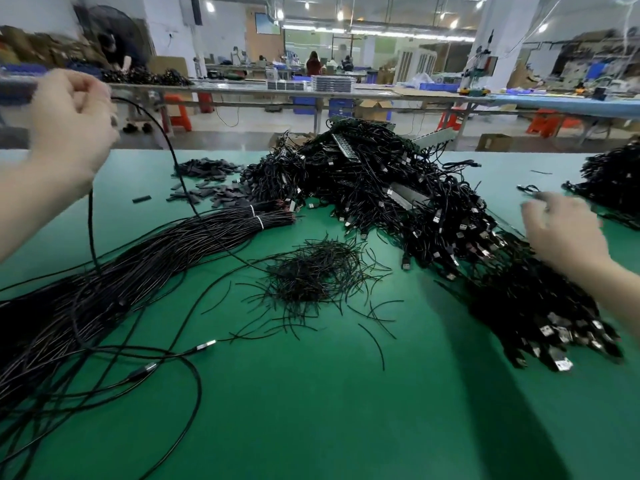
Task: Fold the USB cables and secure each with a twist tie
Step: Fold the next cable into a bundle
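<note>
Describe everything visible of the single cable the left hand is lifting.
The lifted cable is thin, black and round, seemingly plastic-sheathed. The left hand, raised above the green table at the left, grips it with curled fingers. From the hand it arcs right and down, crosses the bundle of straight cables and runs toward the pile of twist ties. A second strand drops from below the wrist into the bundle. Its ends cannot be traced. The right hand does not touch it.

head cam, fwd and down over green table (pixel 346 410)
</note>
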Tool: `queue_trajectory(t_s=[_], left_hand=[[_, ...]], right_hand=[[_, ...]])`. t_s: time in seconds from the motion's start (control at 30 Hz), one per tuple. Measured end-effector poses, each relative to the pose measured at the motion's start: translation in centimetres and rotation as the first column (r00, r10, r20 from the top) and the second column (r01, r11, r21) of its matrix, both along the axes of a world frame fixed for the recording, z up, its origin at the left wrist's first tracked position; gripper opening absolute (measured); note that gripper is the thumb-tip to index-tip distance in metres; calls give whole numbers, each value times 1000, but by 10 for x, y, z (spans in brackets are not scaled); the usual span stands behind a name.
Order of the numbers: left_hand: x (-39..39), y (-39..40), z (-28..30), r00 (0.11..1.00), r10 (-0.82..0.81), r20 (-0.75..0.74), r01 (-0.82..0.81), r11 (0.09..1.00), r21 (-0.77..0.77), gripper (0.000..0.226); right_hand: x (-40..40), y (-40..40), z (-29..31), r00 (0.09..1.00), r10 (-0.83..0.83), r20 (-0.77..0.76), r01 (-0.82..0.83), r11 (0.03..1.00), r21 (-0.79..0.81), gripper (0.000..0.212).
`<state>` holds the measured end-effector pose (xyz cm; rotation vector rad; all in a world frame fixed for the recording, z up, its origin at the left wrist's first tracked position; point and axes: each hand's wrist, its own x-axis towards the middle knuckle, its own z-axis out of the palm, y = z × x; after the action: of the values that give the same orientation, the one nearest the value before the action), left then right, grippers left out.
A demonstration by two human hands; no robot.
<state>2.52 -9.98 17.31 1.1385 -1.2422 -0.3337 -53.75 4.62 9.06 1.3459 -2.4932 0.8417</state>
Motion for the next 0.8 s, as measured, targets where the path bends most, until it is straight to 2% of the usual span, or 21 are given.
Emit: queue_trajectory(t_s=[0.07, 0.1, 0.13, 0.17, 0.23, 0.3, 0.4, 0.43, 0.5, 0.53, 0.6, 0.63, 0.7, 0.73, 0.8], left_hand=[[-28, 16, 0, 998, -52, 33, 53, 998, -17, 12], [-42, 27, 2, 993, -107, 51, 110, 993, -41, 9], [-53, 36, 3, 984, -166, 62, 169, 984, -52, 8], [-64, 43, 3, 970, -231, 73, 235, 970, -56, 12], [-86, 58, 4, 918, -369, 146, 376, 926, -23, 22], [-108, 77, 0, 816, -521, 249, 530, 847, 34, 25], [-134, 102, -7, 652, -677, 341, 695, 714, 86, 25], [-139, 109, -9, 619, -700, 357, 723, 685, 89, 26], [-145, 116, -17, 590, -722, 363, 748, 657, 92, 28], [-145, 118, -21, 589, -723, 361, 746, 658, 99, 28], [-141, 121, -32, 589, -728, 350, 741, 660, 126, 27], [-139, 122, -37, 581, -738, 343, 744, 653, 143, 26], [-137, 123, -46, 571, -741, 353, 742, 650, 165, 28], [-137, 123, -48, 572, -736, 361, 739, 654, 161, 29], [-137, 122, -49, 579, -741, 341, 750, 648, 133, 28]], right_hand=[[-15, 4, 20, 982, -186, 44, 176, 969, 171, 70], [-8, 4, 22, 981, -191, 19, 184, 965, 186, 73], [6, 6, 24, 991, -135, -11, 135, 981, 139, 74], [25, 6, 24, 999, -17, -44, 19, 999, 50, 75], [80, 11, 24, 952, 302, -50, -305, 946, -108, 76], [142, 18, 22, 811, 582, -66, -584, 794, -171, 81], [203, 20, 31, 596, 796, -109, -802, 580, -144, 78], [213, 18, 38, 536, 842, -60, -842, 527, -117, 66], [224, 16, 52, 418, 899, 130, -893, 433, -122, 31], [225, 15, 58, 394, 902, 178, -892, 422, -163, 22], [219, 12, 65, 456, 883, 113, -859, 469, -206, 17], [216, 11, 68, 493, 869, 41, -854, 492, -169, 30], [219, 10, 71, 476, 877, -62, -879, 477, 4, 61], [224, 11, 70, 447, 891, -76, -890, 452, 67, 59], [235, 12, 70, 429, 900, -78, -898, 434, 71, 38]])
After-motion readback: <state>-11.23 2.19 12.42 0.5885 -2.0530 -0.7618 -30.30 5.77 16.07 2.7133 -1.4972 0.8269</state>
